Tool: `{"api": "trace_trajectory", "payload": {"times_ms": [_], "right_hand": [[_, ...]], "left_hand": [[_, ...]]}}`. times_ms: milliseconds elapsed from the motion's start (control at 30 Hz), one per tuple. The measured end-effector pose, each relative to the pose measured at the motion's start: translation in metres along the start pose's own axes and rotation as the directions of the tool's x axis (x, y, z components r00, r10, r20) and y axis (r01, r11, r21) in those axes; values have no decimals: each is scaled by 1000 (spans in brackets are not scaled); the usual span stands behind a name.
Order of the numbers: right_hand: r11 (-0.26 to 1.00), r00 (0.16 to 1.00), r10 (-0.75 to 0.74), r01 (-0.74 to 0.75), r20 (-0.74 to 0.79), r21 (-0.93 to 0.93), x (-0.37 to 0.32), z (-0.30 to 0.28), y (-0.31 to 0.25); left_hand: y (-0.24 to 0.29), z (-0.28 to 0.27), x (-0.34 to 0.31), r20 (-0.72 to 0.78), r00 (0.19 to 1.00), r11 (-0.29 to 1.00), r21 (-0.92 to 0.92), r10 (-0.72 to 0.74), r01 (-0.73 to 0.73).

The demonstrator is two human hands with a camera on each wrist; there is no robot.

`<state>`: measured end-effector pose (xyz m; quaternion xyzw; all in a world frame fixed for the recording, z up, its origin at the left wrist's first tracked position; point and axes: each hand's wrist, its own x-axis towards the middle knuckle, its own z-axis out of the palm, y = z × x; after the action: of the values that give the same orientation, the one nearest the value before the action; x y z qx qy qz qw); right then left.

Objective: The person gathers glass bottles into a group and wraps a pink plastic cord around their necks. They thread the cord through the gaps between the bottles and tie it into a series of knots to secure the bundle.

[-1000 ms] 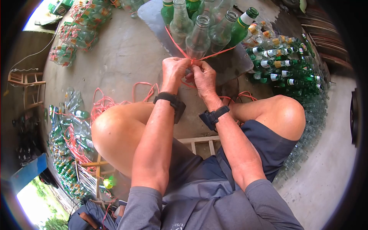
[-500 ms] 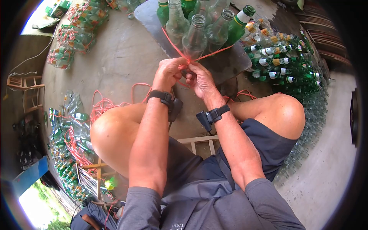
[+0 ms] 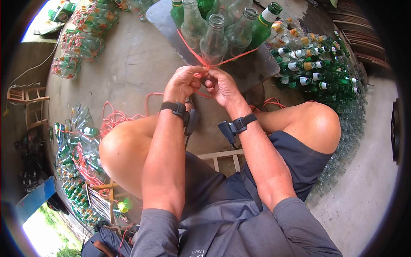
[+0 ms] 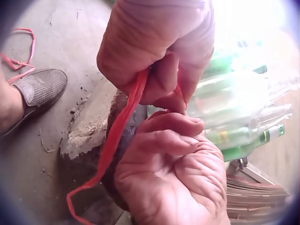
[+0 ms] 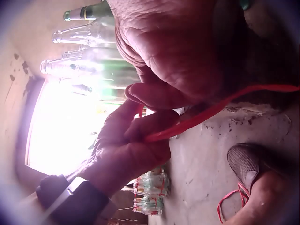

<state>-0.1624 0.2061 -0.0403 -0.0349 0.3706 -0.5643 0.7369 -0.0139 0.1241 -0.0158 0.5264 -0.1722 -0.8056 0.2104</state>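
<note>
A cluster of clear and green glass bottles (image 3: 214, 43) stands upright on a grey slab (image 3: 267, 64), with red plastic twine (image 3: 191, 50) drawn round it. The twine's two sides meet in front of the nearest clear bottle, where both hands work close together. My left hand (image 3: 182, 85) grips the twine in curled fingers; a flat loose tail (image 4: 115, 136) hangs from it in the left wrist view. My right hand (image 3: 224, 89) pinches the twine at the meeting point between thumb and forefinger, its other fingers curled. The fingers partly hide the crossing.
Many bottles lie stacked at the right (image 3: 317, 75). Twine-tied bottle bundles (image 3: 85, 40) stand at the far left, with more loose bottles (image 3: 79, 145) near the left knee. Loose red twine (image 3: 113, 118) is heaped on the floor beside that knee. A small wooden stool (image 3: 30, 103) stands farther left.
Both hands stay at the twine crossing while the bottles and hands shift slightly left in the head view. The left wrist has turned and its forearm swung a little outward.
</note>
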Motion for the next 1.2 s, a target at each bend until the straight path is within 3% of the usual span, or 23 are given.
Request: {"api": "trace_trajectory", "payload": {"times_ms": [267, 633, 900, 1067, 1133, 1200], "right_hand": [[994, 976, -104, 109, -193, 12, -2, 18, 7], [969, 919, -160, 215, -359, 119, 5, 31, 15], [958, 909, -176, 246, -377, 148, 5, 35, 15], [964, 909, -141, 217, -393, 157, 3, 36, 14], [979, 875, -134, 189, -465, 72, 1, 35, 15], [980, 881, -171, 198, -441, 16, -1, 33, 14]], "left_hand": [[1, 0, -11, -26, 986, 972, 175, 162, -155], [6, 12, -27, -118, 949, 894, 386, 293, -228], [3, 13, -25, -159, 928, 854, 466, 337, -230], [-4, 10, -18, -112, 886, 784, 525, 449, -331], [-4, 13, -19, -118, 886, 789, 517, 449, -331], [-6, 11, -19, -129, 885, 795, 511, 447, -327]]}}
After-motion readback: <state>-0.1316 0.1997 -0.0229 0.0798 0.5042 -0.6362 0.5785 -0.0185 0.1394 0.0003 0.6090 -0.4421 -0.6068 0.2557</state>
